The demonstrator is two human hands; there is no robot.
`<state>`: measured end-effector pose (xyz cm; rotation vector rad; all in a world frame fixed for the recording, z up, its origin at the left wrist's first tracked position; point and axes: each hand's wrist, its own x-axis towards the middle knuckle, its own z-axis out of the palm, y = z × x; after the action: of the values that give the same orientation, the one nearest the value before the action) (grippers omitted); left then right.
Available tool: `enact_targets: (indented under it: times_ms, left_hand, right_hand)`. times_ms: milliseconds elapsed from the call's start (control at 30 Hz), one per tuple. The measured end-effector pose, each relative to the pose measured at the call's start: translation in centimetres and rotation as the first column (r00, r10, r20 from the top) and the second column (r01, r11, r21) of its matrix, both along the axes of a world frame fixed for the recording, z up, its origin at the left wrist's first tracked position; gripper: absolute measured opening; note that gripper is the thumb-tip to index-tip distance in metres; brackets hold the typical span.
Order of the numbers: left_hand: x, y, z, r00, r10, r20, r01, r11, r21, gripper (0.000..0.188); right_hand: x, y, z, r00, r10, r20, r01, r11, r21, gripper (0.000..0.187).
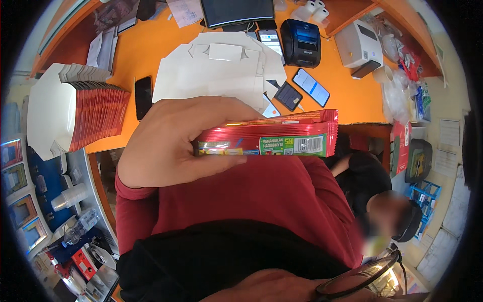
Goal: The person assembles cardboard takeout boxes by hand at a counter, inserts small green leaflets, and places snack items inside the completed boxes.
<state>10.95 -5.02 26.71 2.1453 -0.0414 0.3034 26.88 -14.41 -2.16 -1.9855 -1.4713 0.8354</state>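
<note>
My left hand (pixel 176 143) grips a shiny red snack packet (pixel 271 133) by its left end, thumb along the near side and fingers over the far side. The packet is held level, its crimped end pointing right and a green strip with a barcode showing. Behind it, a white unfolded carton blank (pixel 201 75) lies on the orange table (pixel 133 55). At the left stands a stack of nested red-and-white carton blanks (pixel 98 113). My right arm, in a dark red sleeve (pixel 322 189), passes down behind the packet; the right hand is hidden.
A black phone (pixel 143 97) lies left of the blank. To its right are a lit phone (pixel 311 87), a small black square device (pixel 288 95) and a black printer (pixel 301 44). A white machine (pixel 358 48) stands further right. Another person in black (pixel 370 176) is low at the right.
</note>
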Motion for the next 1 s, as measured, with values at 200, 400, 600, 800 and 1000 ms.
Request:
enact_targets:
  times_ms: [200, 400, 600, 800, 1000]
  left_hand:
    - [-0.9, -0.1, 0.5, 0.997, -0.072, 0.01, 0.073, 0.995, -0.07, 0.046]
    - [-2.7, 0.9, 0.9, 0.982, -0.188, 0.004, 0.188, 0.978, -0.091, 0.047]
    - [-6.9, 3.7, 1.2, 0.974, -0.214, -0.069, 0.209, 0.975, -0.073, 0.048]
    - [-11.9, 6.8, 2.1, 0.967, -0.233, -0.103, 0.223, 0.97, -0.097, 0.047]
    - [-16.4, 9.9, 1.5, 0.959, -0.264, -0.102, 0.243, 0.952, -0.186, 0.047]
  right_hand:
    - [-1.7, -1.2, 0.8, 1.0, -0.023, 0.017, 0.023, 0.999, -0.022, 0.028]
    - [-3.1, 0.0, 1.2, 0.997, -0.074, 0.026, 0.075, 0.997, -0.032, 0.029]
    - [-4.5, 2.1, 3.3, 0.992, -0.116, 0.049, 0.121, 0.987, -0.106, 0.029]
    - [-3.7, 4.4, -1.7, 0.976, -0.213, -0.047, 0.212, 0.977, -0.012, 0.027]
    - [-3.7, 4.1, -2.2, 0.923, -0.359, -0.14, 0.35, 0.933, -0.088, 0.024]
